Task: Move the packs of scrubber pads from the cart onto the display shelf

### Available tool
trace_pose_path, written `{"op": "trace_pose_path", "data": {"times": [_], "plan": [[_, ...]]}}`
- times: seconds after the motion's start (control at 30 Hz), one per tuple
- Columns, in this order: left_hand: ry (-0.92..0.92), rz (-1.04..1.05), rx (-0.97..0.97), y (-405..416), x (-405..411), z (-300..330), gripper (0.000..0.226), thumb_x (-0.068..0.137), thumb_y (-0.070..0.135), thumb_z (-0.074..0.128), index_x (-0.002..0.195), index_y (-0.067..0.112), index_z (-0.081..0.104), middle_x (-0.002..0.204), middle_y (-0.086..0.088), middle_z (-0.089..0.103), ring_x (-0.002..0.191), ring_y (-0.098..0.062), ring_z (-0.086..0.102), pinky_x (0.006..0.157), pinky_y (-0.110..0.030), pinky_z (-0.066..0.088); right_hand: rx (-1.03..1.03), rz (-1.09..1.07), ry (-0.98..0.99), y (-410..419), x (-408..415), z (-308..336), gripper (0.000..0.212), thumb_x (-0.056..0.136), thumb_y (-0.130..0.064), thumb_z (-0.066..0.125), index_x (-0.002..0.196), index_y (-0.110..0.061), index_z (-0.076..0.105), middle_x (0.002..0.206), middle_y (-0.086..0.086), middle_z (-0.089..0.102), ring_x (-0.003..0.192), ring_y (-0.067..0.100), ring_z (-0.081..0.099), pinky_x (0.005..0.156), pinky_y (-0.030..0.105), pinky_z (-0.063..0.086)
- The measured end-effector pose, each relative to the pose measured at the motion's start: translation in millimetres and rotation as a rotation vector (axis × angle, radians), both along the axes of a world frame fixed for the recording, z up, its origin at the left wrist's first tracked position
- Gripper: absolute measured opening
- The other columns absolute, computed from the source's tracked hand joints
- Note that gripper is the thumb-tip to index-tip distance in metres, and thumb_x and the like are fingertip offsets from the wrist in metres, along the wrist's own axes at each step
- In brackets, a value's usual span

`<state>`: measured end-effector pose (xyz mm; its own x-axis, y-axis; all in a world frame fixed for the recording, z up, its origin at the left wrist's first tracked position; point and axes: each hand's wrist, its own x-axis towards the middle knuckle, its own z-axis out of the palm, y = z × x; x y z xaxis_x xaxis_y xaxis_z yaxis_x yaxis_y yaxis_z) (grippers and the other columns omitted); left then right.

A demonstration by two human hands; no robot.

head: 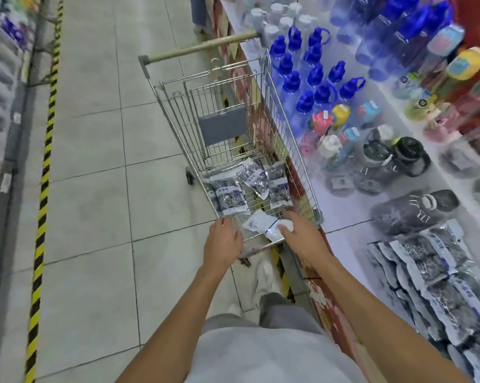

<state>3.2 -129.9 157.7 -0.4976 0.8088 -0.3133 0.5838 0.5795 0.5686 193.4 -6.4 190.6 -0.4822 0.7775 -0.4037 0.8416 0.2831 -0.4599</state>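
Observation:
A wire shopping cart [288,150] stands in the aisle against the display shelf [352,211]. Several packs of steel scrubber pads [230,196] lie on the cart's floor. My right hand [302,230] reaches into the near end of the cart with its fingers closed on a white pack [261,223] that lies face down. My left hand [222,240] rests on the cart's near rim, fingers curled over the wire. A stack of the same scrubber packs [437,280] lies on the shelf at the lower right.
Blue-capped water bottles [313,76], coloured bottles and dark jugs [390,158] fill the shelf beside the cart. A yellow-black hazard stripe [44,189] runs along the tiled floor at the left, next to another shelf [1,106]. My feet [266,275] stand just behind the cart.

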Motion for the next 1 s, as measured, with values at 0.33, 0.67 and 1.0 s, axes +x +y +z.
{"op": "trace_pose_path", "data": {"times": [0.33,0.67,1.0], "plan": [[-0.113,0.125,-0.172,125,-55,-64,0.045,0.104,0.028,0.052,0.142,0.004,0.05,0.132,-0.02,0.059,0.121,-0.035,0.057,0.098,-0.044,0.05,-0.207,-0.103,0.025,149,-71,-76,0.045,0.1,-0.035,0.061,0.141,-0.019,0.054,0.119,0.007,0.07,0.073,0.019,0.065,0.067,0.036,0.054],[-0.328,0.397,-0.351,209,-111,-157,0.037,0.104,0.021,0.056,0.136,0.001,0.052,0.12,-0.013,0.061,0.087,-0.02,0.066,0.068,-0.024,0.051,-0.296,-0.282,-0.083,265,-123,-207,0.046,0.083,-0.039,0.073,0.122,-0.019,0.057,0.112,0.0,0.069,0.097,0.022,0.068,0.087,0.045,0.059],[-0.42,0.593,-0.574,242,-167,-284,0.052,0.097,0.025,0.067,0.134,-0.005,0.048,0.123,-0.01,0.056,0.096,-0.021,0.059,0.077,-0.035,0.059,-0.311,-0.61,-0.107,271,-147,-265,0.056,0.087,-0.02,0.076,0.137,-0.011,0.051,0.124,0.005,0.065,0.108,0.021,0.061,0.089,0.027,0.043]]}}
